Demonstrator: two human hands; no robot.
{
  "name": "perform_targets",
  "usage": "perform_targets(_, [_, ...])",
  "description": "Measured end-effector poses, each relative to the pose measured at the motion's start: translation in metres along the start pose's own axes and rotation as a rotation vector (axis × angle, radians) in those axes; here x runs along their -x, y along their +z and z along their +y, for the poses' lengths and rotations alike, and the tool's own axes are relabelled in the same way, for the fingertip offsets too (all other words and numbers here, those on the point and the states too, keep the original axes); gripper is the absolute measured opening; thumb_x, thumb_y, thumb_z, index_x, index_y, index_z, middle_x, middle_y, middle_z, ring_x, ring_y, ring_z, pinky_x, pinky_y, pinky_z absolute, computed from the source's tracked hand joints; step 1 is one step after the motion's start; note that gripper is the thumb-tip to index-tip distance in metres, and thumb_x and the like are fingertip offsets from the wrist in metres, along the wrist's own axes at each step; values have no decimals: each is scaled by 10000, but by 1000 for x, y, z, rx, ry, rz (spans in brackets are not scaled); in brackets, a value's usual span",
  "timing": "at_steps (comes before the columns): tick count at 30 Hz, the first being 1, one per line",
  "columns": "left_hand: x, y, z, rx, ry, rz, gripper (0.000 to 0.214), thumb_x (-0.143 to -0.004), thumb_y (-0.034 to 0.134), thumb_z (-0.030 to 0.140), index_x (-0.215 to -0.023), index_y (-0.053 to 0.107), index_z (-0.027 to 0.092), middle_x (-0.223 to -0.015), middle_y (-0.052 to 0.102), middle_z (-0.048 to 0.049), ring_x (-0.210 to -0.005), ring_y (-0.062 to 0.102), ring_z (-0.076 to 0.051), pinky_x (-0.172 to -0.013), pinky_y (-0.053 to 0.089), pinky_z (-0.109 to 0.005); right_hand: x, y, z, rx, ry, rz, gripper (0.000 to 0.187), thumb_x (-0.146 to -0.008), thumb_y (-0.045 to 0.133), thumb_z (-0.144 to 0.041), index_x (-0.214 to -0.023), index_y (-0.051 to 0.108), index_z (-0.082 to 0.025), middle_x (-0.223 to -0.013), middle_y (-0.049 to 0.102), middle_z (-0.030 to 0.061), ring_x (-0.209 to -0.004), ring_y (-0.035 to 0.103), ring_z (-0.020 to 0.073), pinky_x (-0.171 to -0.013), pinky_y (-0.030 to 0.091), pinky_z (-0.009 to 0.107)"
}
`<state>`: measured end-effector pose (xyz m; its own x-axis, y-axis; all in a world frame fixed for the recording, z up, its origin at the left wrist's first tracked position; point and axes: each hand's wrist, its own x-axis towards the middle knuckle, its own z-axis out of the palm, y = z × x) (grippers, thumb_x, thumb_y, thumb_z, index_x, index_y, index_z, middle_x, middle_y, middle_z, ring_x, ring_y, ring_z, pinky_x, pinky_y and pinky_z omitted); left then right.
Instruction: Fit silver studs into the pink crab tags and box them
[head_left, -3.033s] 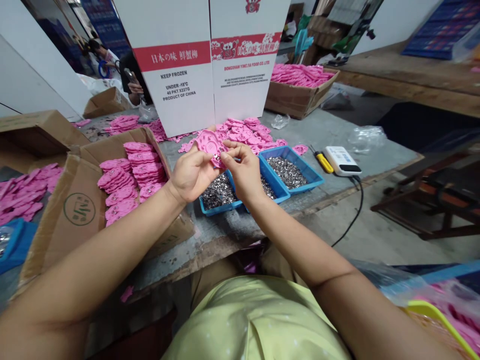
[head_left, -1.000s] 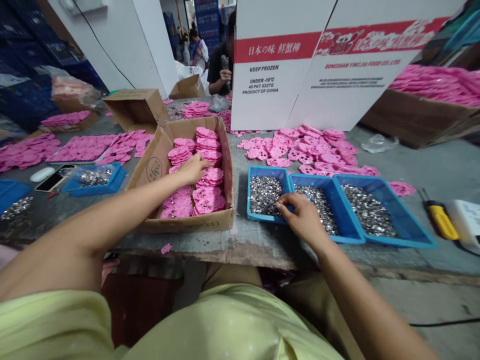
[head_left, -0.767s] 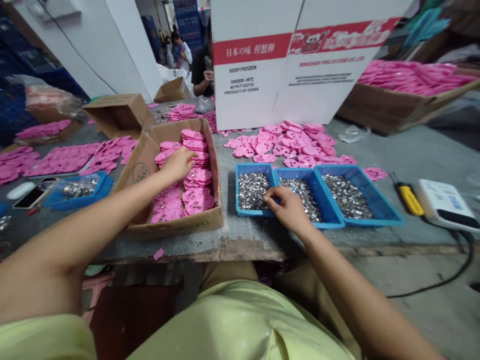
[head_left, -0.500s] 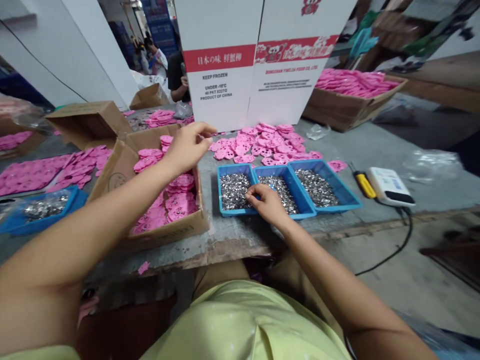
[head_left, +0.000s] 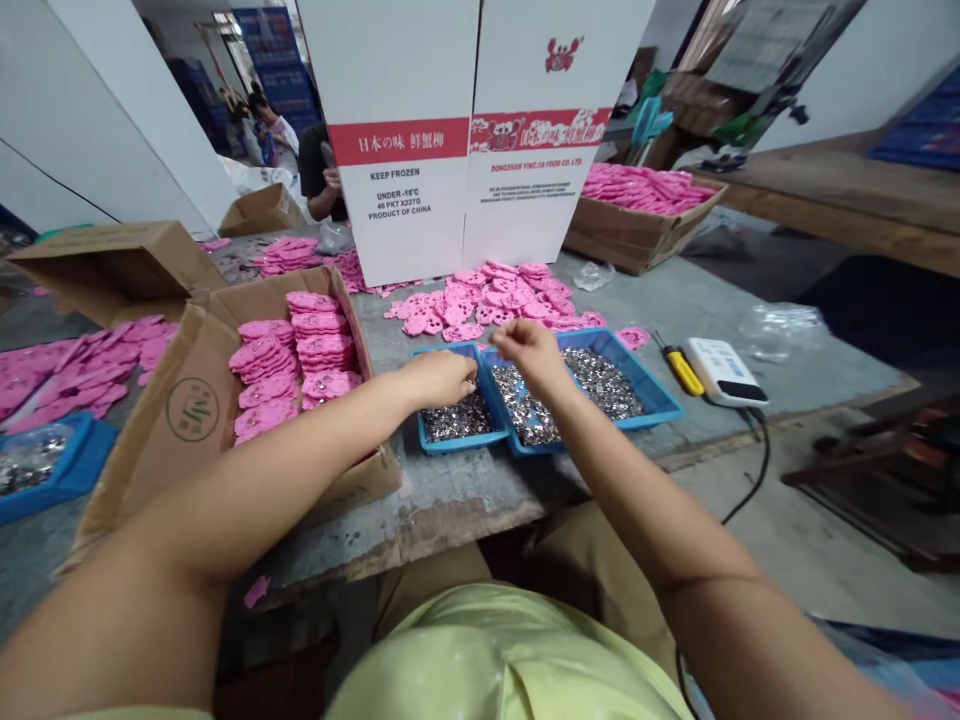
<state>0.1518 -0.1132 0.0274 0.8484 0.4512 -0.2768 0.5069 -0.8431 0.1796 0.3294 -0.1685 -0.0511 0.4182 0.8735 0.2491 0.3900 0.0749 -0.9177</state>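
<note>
My left hand (head_left: 441,378) is over the left blue tray (head_left: 461,443), its fingertips closed together at the small shiny metal pieces (head_left: 459,418) in it. Whether it pinches one of them I cannot make out. Above the middle blue tray (head_left: 536,448), my right hand (head_left: 531,352) is raised with thumb and fingers pressed together; anything between them is too small to name. More metal pieces fill the right blue tray (head_left: 660,412). Behind the trays lies a loose heap of flat pink cut-out pieces (head_left: 495,298).
A cardboard box (head_left: 169,400) of stacked pink pieces stands left of the trays. A tall white carton (head_left: 409,240) rises behind the heap. At right lie a yellow-handled tool (head_left: 682,370) and a white device (head_left: 726,368) with a cable. Another box of pink pieces (head_left: 641,235) sits farther back.
My left hand has moved down and right, from above the cardboard box to the left tray. My right hand has lifted from between the left and middle trays. The view has shifted slightly.
</note>
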Motion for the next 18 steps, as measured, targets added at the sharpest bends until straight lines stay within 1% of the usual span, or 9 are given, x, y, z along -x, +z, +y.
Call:
perform_targets(1, [0, 0, 1, -25, 23, -32, 259, -945, 608, 284, -1138, 765, 213, -1148, 779, -146, -1084, 718, -298, -977, 544, -436, -22, -1, -1, 109, -15, 29, 181, -889, 605, -344, -929, 672, -181, -870, 714, 64, -775, 623, 202, -769, 525, 362])
perform_targets(2, [-1, 0, 2, -46, 41, -66, 244, -937, 623, 290, -1124, 765, 224, -1141, 784, -129, -1082, 718, -285, -971, 544, -410, -43, 0, -2, 277, -19, 17, 212, -900, 593, -294, -1030, 700, -165, -980, 745, 97, -846, 652, 218, -814, 534, 377])
perform_targets(4, [-2, 0, 2, -65, 43, -109, 191, -909, 666, 283, -1059, 770, 228, -1096, 793, -114, -1059, 724, -277, -950, 548, -389, -79, 8, -5, 676, 8, -107, 323, -908, 582, -211, -1194, 717, -145, -1190, 752, 152, -1021, 673, 257, -908, 529, 390])
perform_targets(6, [-1, 0, 1, -70, 19, -100, 168, -902, 668, 261, -1021, 771, 203, -1063, 792, -145, -1034, 732, -306, -925, 557, -419, -104, 20, -4, 848, 34, -203, 361, -869, 646, -168, -1215, 743, -133, -1272, 738, 190, -1151, 646, 306, -959, 509, 395])
perform_targets(7, [1, -1, 0, -73, 7, -89, 173, -909, 655, 250, -1021, 770, 186, -1065, 788, -168, -1030, 735, -326, -914, 559, -438, -112, 27, -3, 890, 42, -244, 361, -846, 673, -152, -1197, 757, -130, -1274, 738, 201, -1191, 628, 327, -963, 501, 394])
perform_targets(10, [4, -2, -1, -74, -9, -66, 209, -939, 618, 252, -1060, 764, 163, -1101, 776, -206, -1052, 738, -364, -894, 561, -463, -124, 45, 6, 977, 52, -359, 313, -789, 709, -106, -1091, 790, -120, -1183, 765, 220, -1217, 612, 359, -938, 493, 386])
perform_targets(13, [3, -2, 0, -65, -9, -64, 239, -959, 598, 272, -1109, 754, 169, -1138, 770, -207, -1089, 733, -374, -907, 562, -472, -127, 54, 16, 1062, 43, -460, 226, -754, 733, -108, -968, 803, -112, -1064, 787, 225, -1175, 628, 371, -934, 482, 391])
perform_targets(15, [1, -2, 0, -51, -12, -62, 238, -949, 608, 261, -1119, 749, 173, -1153, 767, -204, -1111, 728, -375, -931, 562, -480, -126, 55, 20, 1108, 14, -494, 218, -758, 737, -127, -964, 806, -108, -1065, 791, 227, -1187, 618, 378, -946, 469, 393])
perform_targets(18, [-3, -2, 1, -22, -29, -30, 244, -946, 607, 255, -1128, 740, 162, -1172, 758, -212, -1141, 718, -388, -967, 555, -504, -123, 48, 20, 1157, -60, -518, 267, -785, 704, -108, -1034, 798, -83, -1156, 778, 244, -1229, 590, 383, -969, 448, 402])
